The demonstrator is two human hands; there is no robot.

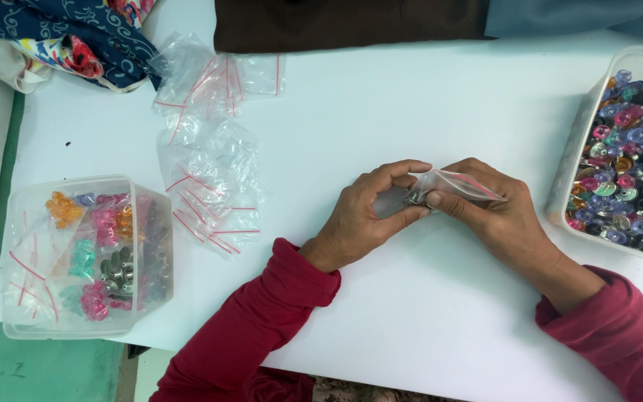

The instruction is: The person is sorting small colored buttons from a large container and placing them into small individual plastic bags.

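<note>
1. I held the small clear bag [452,186] with its red strip just right of the frame's centre, above the white bench [411,313], both hands meeting on it.
2. To do it well, I judged the mouth had to stay level and pinched evenly, so the dark little pieces inside near the left end would not slide out.
3. My left hand [362,216] lay curled, wrist on the bench, fingers [403,170] closed in a pinch on the bag's left end, thumb below.
4. My right hand [504,216] came in from the lower right, its fingers closed on the bag's other side, thumb pressing near the middle.
5. The tub of coloured buttons [630,149] sat at the right edge; empty bags [210,179] lay left of centre, and a tub of filled bags [87,253] at lower left.
</note>
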